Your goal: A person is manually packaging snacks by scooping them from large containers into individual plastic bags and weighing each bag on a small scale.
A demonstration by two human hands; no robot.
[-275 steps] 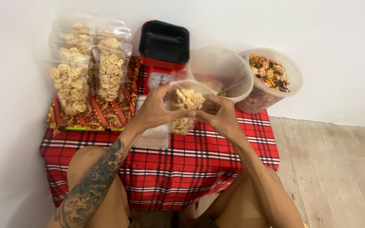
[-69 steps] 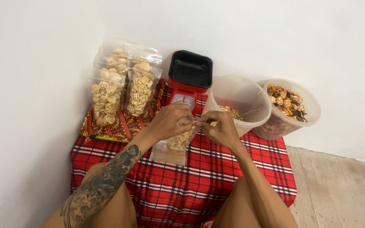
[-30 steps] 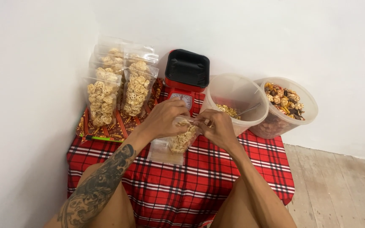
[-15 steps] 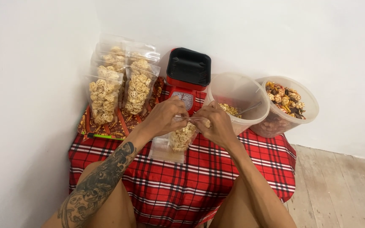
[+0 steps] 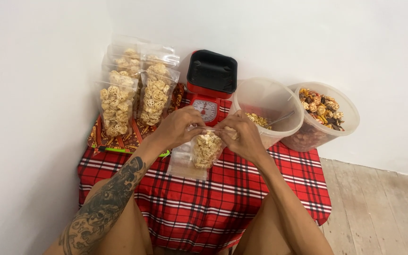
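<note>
While both hands meet at the middle of the frame, the scene reads as follows.

Left hand: the left hand is closed, fingers pinching the left end of the top edge of a small clear snack bag.
Right hand: the right hand is closed too, gripping the right end of the same top edge, thumb and fingers pressed together on the plastic.
Snack bag: held upright between the two hands just above the tablecloth, centre of the frame, filled with pale ring-shaped crackers.
Empty bags: a flat stack of clear plastic bags lies on the cloth just below and left of the held bag.
Tablecloth: a red plaid tablecloth covers the low table across the lower middle of the frame.
Scale: a red kitchen scale with a black tray on top stands just behind the hands, upper centre.
Filled bags: a cluster of filled cracker bags stands against the wall in the upper left.
Tubs: a nearly empty clear plastic tub, with a spoon in it, sits right of the scale; beside it, further right, a second tub of mixed coloured snacks.
Pen: a green pen lies at the cloth's left edge.
</note>
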